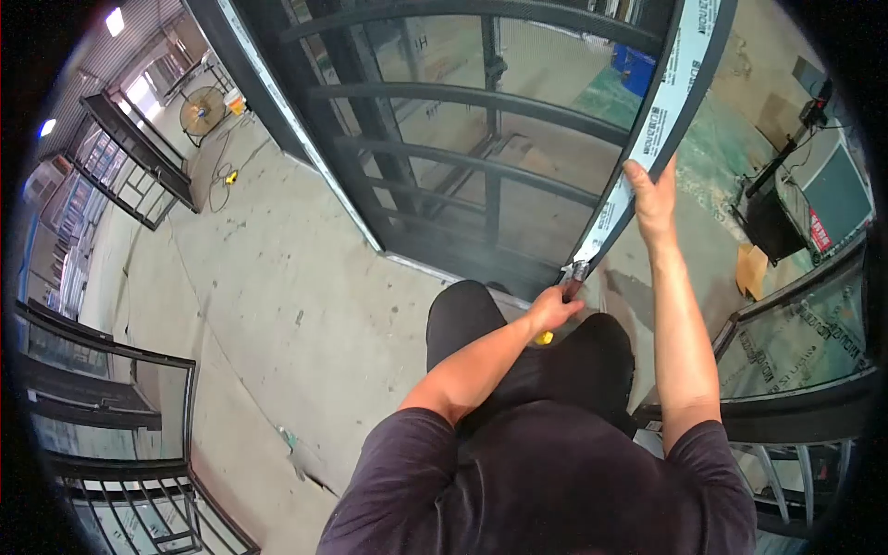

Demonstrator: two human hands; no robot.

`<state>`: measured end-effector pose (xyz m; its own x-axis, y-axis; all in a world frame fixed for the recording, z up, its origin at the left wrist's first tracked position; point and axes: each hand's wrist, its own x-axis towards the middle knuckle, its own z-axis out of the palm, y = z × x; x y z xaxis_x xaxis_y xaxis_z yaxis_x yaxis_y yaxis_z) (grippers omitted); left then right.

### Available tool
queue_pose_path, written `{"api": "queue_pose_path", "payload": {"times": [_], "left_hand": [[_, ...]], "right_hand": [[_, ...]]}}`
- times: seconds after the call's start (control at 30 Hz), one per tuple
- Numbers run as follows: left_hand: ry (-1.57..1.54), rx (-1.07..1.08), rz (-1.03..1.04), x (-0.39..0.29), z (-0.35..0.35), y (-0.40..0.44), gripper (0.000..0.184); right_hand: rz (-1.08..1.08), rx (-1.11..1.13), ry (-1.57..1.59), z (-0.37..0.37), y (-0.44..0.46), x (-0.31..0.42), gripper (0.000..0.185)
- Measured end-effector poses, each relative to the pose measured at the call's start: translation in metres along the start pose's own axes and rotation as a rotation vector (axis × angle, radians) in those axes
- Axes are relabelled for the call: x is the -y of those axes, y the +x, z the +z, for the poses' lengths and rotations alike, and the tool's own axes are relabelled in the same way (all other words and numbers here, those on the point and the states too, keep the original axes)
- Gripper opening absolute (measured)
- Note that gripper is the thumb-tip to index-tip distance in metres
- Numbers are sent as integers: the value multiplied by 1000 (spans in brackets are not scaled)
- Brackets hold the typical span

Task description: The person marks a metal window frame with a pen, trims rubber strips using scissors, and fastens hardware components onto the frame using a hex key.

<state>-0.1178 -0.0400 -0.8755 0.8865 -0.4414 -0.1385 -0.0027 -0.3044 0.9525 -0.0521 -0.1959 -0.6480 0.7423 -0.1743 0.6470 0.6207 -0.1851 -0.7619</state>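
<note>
A large dark-framed screen panel (481,171) with curved bars stands in front of me. Printed light-blue protective film (655,129) runs along its right side. My left hand (552,310) is closed around a small tool (573,282) with a dark reddish handle and metal end, which meets the panel's lower right corner. Higher on the same side, my right hand (655,199) grips the frame, thumb on the film and fingers behind the edge. Just below my left hand shows a small yellow object (544,339); whether the hand touches it I cannot tell.
Framed panels stand at the lower left (102,416) and right (805,342). Farther back are a round fan (203,112), a cable with a yellow end (231,177) and a blue container (634,69). A black stand (772,166) is at the right, near a brown cardboard piece (751,272).
</note>
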Motion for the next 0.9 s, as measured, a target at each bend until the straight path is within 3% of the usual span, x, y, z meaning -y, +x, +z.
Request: {"api": "queue_pose_path", "payload": {"times": [0.1, 0.17, 0.33, 0.37, 0.4, 0.47, 0.53, 0.63, 0.67, 0.73, 0.77, 0.8, 0.83, 0.87, 0.9], "left_hand": [[-161, 73, -110, 9, 5, 6, 34], [-123, 48, -77, 23, 12, 12, 33], [-408, 114, -100, 20, 6, 7, 33], [-425, 81, -142, 7, 3, 0, 24], [-410, 58, -245, -1, -2, -4, 19], [-379, 40, -346, 0, -6, -6, 14], [-682, -76, -550, 8, -10, -5, 10], [-1178, -146, -627, -9, -30, -32, 14], [-1232, -223, -618, -34, -35, -48, 16], [-1445, -155, -548, -42, -47, -67, 23], [-1456, -281, -561, -65, -49, -76, 24], [-1508, -106, -429, -20, -53, -72, 32], [-1495, -249, -500, -43, -50, -69, 30], [-1469, -184, -468, -14, -48, -56, 31], [-1417, -205, -449, -37, -45, -57, 30]], "right_hand": [[33, -12, -20, 0, 0, 4, 78], [102, -33, -34, 1, 0, 8, 80], [30, 3, -88, -7, 6, -9, 102], [-18, 8, -54, -4, 6, -2, 103], [-115, -23, -123, -3, 6, -5, 74], [9, 12, -21, -1, 0, 9, 86], [8, 7, -107, -7, -4, 4, 103], [-138, -165, -383, -17, -65, 1, 77], [-215, -187, -479, -19, -98, 6, 59], [-90, 182, -391, -27, -163, 1, 44], [-208, 366, -409, -22, -177, 20, 53], [-76, 603, -365, -18, -187, 31, 59], [-108, 621, -277, -10, -199, 32, 64], [245, 713, -268, -5, -213, 34, 59], [139, 613, -224, 4, -221, 19, 52]]}}
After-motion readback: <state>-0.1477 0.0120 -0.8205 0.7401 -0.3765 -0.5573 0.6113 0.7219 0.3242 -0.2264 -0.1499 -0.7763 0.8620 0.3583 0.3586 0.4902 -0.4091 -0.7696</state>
